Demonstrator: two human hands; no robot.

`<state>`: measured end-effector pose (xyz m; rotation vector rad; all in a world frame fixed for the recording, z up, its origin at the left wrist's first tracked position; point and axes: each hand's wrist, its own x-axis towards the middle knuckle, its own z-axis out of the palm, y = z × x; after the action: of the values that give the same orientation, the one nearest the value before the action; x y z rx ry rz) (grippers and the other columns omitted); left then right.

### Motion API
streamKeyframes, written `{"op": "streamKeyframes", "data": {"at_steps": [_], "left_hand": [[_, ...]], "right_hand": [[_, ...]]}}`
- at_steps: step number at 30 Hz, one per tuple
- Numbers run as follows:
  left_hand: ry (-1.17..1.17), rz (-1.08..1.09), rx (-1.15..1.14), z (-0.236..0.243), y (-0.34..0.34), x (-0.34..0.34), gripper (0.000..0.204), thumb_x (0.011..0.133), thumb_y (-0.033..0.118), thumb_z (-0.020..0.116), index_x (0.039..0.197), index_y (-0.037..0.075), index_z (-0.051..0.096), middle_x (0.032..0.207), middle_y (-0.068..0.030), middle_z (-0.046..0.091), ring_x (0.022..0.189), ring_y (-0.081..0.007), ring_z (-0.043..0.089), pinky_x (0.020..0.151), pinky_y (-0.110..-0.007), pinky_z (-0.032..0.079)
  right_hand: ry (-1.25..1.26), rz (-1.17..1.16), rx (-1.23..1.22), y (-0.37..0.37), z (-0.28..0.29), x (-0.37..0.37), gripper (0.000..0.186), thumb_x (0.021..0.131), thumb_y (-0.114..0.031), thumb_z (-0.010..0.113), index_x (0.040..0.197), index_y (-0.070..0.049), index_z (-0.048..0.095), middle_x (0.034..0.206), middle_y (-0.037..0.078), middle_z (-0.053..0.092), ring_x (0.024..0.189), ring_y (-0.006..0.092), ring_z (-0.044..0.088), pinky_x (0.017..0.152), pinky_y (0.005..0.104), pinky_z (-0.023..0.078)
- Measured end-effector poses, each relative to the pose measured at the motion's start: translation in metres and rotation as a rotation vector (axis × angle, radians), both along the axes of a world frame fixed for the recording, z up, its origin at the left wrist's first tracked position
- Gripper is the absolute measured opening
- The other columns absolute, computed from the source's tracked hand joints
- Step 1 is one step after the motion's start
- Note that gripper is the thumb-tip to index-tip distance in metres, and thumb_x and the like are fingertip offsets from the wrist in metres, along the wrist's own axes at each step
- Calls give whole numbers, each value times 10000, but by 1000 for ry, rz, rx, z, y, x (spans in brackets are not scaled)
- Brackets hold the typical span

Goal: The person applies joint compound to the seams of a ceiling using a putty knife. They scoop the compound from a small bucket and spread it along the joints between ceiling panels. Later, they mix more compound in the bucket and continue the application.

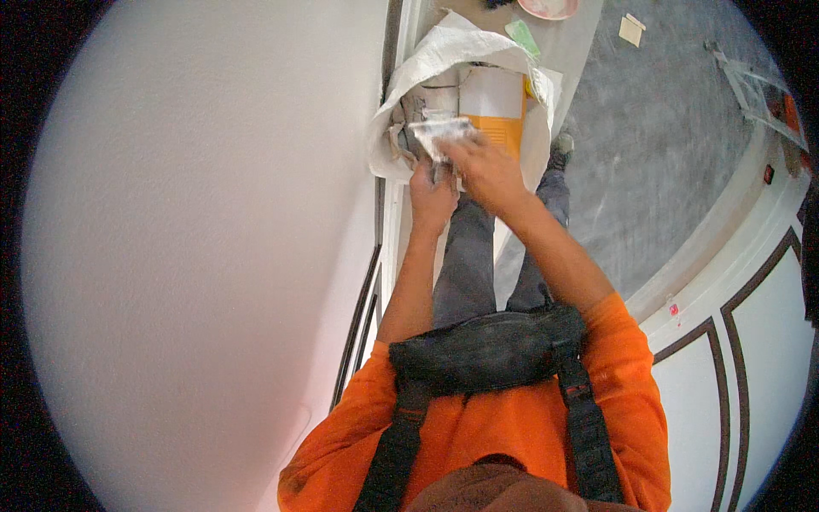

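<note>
An open white woven sack (452, 38) lies at my feet, with a yellow-and-white package (490, 98) and crumpled grey material (418, 107) inside. My right hand (486, 171), blurred by motion, grips a pale, flat, blade-like object (431, 130) over the sack's left part. Just below it, my left hand (433, 192) is closed around something dark and narrow that I cannot make out clearly, partly hidden by the right hand.
A white wall (188, 239) fills the left. Grey floor (640, 171) extends to the right, with a beige scrap (631, 30) and a clear plastic object (751, 94). A pink dish (550, 7) and green scrap (522, 38) lie beyond the sack. Dark-outlined white panelling (763, 358) curves along the right.
</note>
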<state>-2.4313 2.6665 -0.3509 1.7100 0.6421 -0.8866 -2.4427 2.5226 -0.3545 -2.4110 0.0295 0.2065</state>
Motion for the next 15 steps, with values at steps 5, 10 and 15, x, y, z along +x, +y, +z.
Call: {"op": "streamKeyframes", "data": {"at_steps": [5,10,15], "left_hand": [[-206,-82,-13,-8,12,1,336,984,61,631,1302,-47,622,1141,-172,723,1034,-230,674,894,-356,533],[-221,-262,114,-8,13,-10,333,976,118,651,1262,-52,641,1130,-198,731,1040,-267,686,932,-387,523],[-240,-195,68,1,9,-10,325,1003,152,631,1259,-48,640,1096,-217,727,1004,-282,686,917,-389,518]], "right_hand": [[148,46,-30,10,9,1,525,852,-116,688,1370,-178,637,1190,86,744,1131,321,690,880,450,582],[195,-34,-20,11,15,15,479,845,-133,703,1322,-150,665,1109,88,751,1070,317,705,833,437,593],[254,-75,-17,18,19,15,496,805,-112,733,1297,-154,686,1059,126,756,996,333,729,800,460,596]]}}
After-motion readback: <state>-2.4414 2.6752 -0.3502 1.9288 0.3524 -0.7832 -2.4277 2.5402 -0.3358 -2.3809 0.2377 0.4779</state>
